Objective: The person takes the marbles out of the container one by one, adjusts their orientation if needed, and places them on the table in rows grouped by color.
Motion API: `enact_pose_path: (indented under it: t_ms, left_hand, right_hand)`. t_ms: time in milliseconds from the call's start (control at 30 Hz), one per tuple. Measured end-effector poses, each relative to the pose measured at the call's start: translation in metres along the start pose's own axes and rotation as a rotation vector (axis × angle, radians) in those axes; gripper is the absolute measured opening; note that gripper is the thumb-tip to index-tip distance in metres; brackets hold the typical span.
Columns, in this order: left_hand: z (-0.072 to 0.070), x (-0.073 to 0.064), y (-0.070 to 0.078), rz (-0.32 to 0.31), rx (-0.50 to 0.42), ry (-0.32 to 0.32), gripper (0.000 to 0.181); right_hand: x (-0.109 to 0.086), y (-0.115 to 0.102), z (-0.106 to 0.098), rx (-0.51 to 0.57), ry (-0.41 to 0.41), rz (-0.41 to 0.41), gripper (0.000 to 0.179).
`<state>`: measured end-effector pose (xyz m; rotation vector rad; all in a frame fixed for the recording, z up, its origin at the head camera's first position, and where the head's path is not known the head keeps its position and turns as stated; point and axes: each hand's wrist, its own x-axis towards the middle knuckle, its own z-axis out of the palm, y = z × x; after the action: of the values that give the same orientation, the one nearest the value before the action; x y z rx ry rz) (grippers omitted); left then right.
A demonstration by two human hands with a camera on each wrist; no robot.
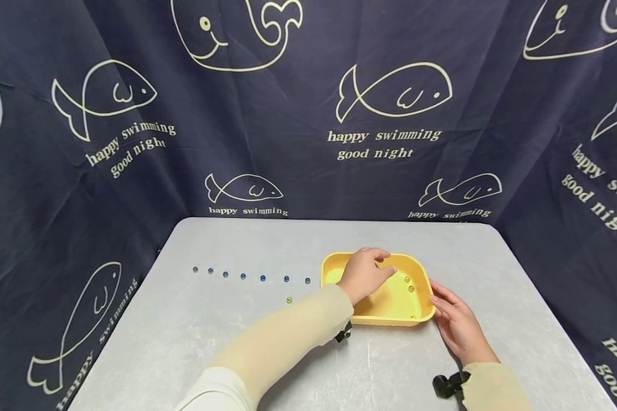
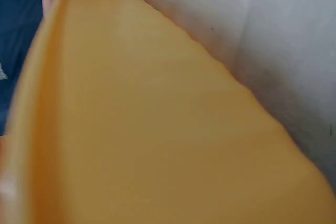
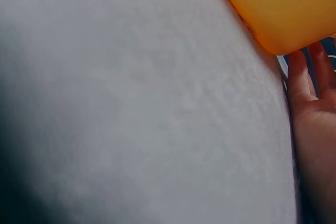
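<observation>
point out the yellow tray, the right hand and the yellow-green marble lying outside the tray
yellow tray [image 1: 388,301]: head view, on the bare inside floor
right hand [image 1: 457,322]: head view, on the middle of the hand
yellow-green marble [image 1: 289,299]: head view, on its visible middle

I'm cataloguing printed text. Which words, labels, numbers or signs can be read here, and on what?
"happy swimming": dark blue cloth, repeated.
"good night": same cloth, beneath several.
Repeats at the head view's edges are cut off.
Scrap behind the table: too small to read.
Yellow tray: no lettering visible.
</observation>
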<state>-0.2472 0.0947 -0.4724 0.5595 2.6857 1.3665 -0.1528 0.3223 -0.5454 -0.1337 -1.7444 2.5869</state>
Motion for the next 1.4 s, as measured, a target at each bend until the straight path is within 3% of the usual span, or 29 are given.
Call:
enact_pose_path:
  t_ms: [233,600,900,1200,1400]
  left_hand:
    - [0.018,0.014,-0.015,-0.13,0.061,-0.048,0.036]
    - [0.025,0.021,-0.019,-0.168,0.226,-0.098,0.039]
    - [0.03,0.023,-0.027,-0.227,0.175,-0.101,0.035]
    - [0.033,0.026,-0.035,-0.217,0.172,-0.083,0.013]
    - [0.032,0.026,-0.036,-0.172,0.268,-0.113,0.016]
  right_hand:
    - [-0.002,0.001,0.001,-0.02,0.011,0.02,0.046]
    - [-0.002,-0.002,0.001,-0.033,0.021,0.018,0.051]
    - [-0.001,-0.002,0.002,-0.045,0.033,0.03,0.051]
    - [-0.002,-0.003,0.002,-0.033,0.028,0.031,0.051]
    - [-0.002,-0.004,0.002,-0.038,0.036,0.036,0.05]
